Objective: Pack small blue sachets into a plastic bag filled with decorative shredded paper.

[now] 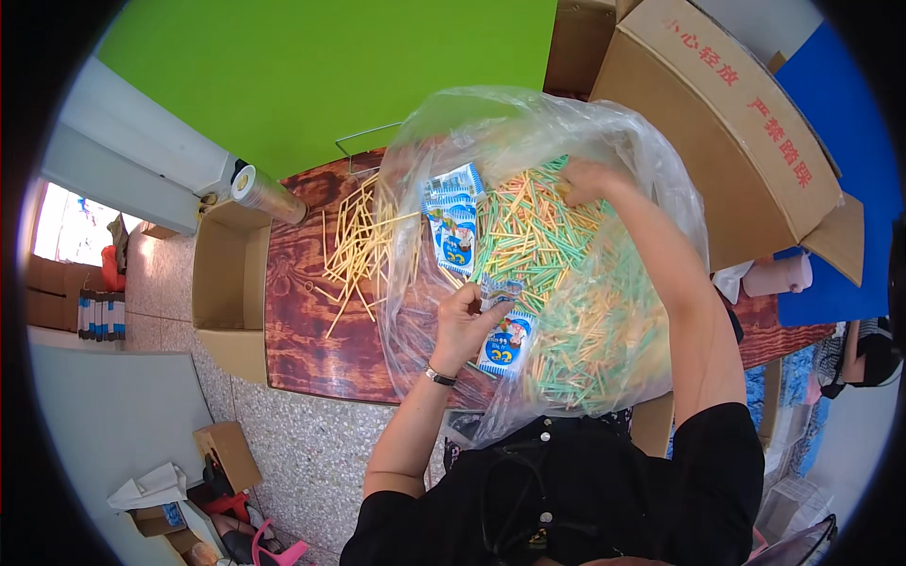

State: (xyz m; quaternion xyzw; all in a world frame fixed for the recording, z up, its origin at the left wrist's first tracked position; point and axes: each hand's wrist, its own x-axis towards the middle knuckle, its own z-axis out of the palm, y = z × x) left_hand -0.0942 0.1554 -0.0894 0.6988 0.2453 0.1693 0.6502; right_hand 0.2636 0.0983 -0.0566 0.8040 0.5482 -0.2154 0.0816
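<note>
A large clear plastic bag (651, 137) lies open on the table, full of short, thin sticks (533, 226) in pastel green, orange and yellow. At the pile's near left side, my left hand (461, 328) pinches a small blue-and-white packet (508, 347) between thumb and fingers. Several similar flat packets (455, 226) lie overlapping just beyond it, on the pile's left edge. My right hand (589, 181) reaches to the far side of the sticks, fingers curled down against them. Whatever is between those fingers cannot be made out.
Long pale-yellow sticks (354, 241) lie scattered on the red-brown wooden table (311, 344). A clear cylindrical container (269, 195) stands at the far left corner, above an open cardboard box (231, 269). A big carton (717, 123) rises at the right, near a pink cup (779, 275).
</note>
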